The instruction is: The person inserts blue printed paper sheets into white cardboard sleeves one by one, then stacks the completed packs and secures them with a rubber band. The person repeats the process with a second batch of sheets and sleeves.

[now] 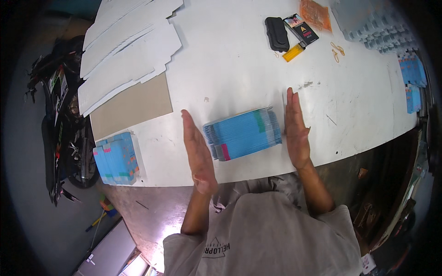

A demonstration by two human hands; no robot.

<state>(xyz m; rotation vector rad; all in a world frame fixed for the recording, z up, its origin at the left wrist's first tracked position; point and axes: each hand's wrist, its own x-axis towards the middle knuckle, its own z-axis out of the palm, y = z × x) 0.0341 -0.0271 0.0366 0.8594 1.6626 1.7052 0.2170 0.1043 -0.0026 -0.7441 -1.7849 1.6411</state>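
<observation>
A stack of flat blue cartons [241,135] with pink and green patches lies near the front edge of the white table, its many edges overlapping in a row. To its left my left hand [198,154] is held upright like a blade, fingers stretched out and together, palm facing the stack. My right hand [296,131] mirrors it past the stack's right end, also straight-fingered. A small gap shows between each hand and the cartons. Neither hand holds anything.
White card sheets [129,50] and a brown board [133,106] cover the table's left. More blue cartons [116,158] stand at the front left, others [412,76] at the far right. At the back lie a black case [277,34], a yellow lighter [293,52], rubber bands [337,51] and grey-blue stacked pieces [368,25].
</observation>
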